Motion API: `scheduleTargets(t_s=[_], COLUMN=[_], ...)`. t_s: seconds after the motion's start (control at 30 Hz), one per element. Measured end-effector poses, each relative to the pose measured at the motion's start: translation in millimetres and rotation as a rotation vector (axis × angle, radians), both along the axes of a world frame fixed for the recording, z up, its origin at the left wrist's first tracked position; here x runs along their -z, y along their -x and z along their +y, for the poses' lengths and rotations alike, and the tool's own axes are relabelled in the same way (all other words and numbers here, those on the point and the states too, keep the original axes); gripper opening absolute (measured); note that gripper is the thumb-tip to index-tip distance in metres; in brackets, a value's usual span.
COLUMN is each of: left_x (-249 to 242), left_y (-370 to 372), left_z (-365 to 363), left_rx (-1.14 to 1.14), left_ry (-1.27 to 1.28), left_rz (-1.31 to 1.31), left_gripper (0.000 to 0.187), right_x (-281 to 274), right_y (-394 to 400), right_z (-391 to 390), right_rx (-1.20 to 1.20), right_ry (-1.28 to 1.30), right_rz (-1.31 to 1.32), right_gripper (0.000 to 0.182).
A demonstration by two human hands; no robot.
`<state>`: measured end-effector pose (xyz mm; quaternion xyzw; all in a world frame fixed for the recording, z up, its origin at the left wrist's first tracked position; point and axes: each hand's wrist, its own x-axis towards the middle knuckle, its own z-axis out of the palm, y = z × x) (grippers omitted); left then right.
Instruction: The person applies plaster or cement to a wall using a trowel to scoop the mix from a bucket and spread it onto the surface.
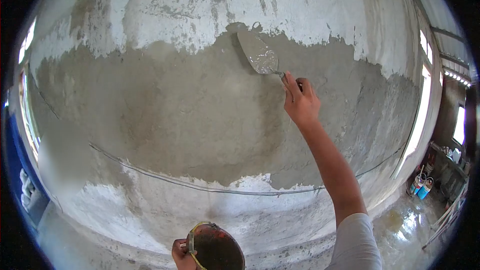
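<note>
My right hand (302, 100) is closed round the handle of a trowel (259, 55). The trowel's blade, smeared with wet grey plaster, lies against or very close to the wall, near the upper edge of the grey plaster coat (200, 105). Above that ragged edge the wall (165, 0) shows a whitish, patchy surface. At the bottom, my left hand (183, 256) grips the rim of a round, dark container (217, 250) with a yellowish edge. What lies inside the container is too dark to make out.
A thin cable (200, 188) sags across the lower wall. Buckets (425, 188) stand on the wet floor (405, 225) at the right, near a cluttered shelf (452, 162). Bright windows flank the wall, and something blue (17, 170) is at the far left.
</note>
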<state>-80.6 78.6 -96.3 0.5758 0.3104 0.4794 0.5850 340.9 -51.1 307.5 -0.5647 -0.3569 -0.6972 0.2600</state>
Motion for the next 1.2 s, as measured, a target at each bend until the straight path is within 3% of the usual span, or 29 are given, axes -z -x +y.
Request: scheduleTargets(t_s=[0.13,0.2,0.3,0.4,0.53,0.83,0.93,1.0,1.13,1.2], left_x=[3.9,19.1,27.7,20.2,12.1,1.3,0.0,2.3,10.4,12.4], left_y=[2.4,0.9,4.8,5.7,1.9,0.2,-0.3,-2.2,-2.5,-1.3], left_z=[2.2,8.7,17.5,15.3,12.1,0.4,2.1,2.5,9.0,11.9], left_rx=[-0.017,-0.040,-0.054,-0.047,-0.107,-0.095,-0.067,-0.053,-0.034,-0.065], left_ry=[-0.039,-0.053,-0.028,-0.016,-0.064,-0.063,-0.033,0.006,0.016,-0.001], left_rz=[-0.047,-0.049,-0.080,-0.088,0.033,-0.103,-0.018,-0.047,-0.009,0.017], left_gripper=[0.047,0.048,0.050,0.049,0.047,0.040,0.040,0.040,0.041,0.041], right_x=[-6.7,5.4,21.8,21.5,-7.4,4.9,0.5,-14.1,-37.0,-32.2], right_y=[-11.1,-8.3,-11.6,-6.2,-1.9,9.9,12.9,12.0,19.3,10.8], right_z=[7.0,2.0,-10.2,-12.2,-1.6,-8.0,-7.8,0.1,19.7,28.2], right_rx=[0.109,0.030,-0.083,-0.238,-0.194,-0.136,-0.189,-0.183,-0.115,-0.044], right_ry=[0.052,0.188,0.265,0.157,0.006,0.266,0.219,0.016,-0.022,0.139], right_rz=[-0.038,0.101,0.066,0.197,0.121,0.122,0.091,0.111,0.115,0.113], right_gripper=[0.054,0.053,0.050,0.049,0.048,0.045,0.046,0.043,0.042,0.041])
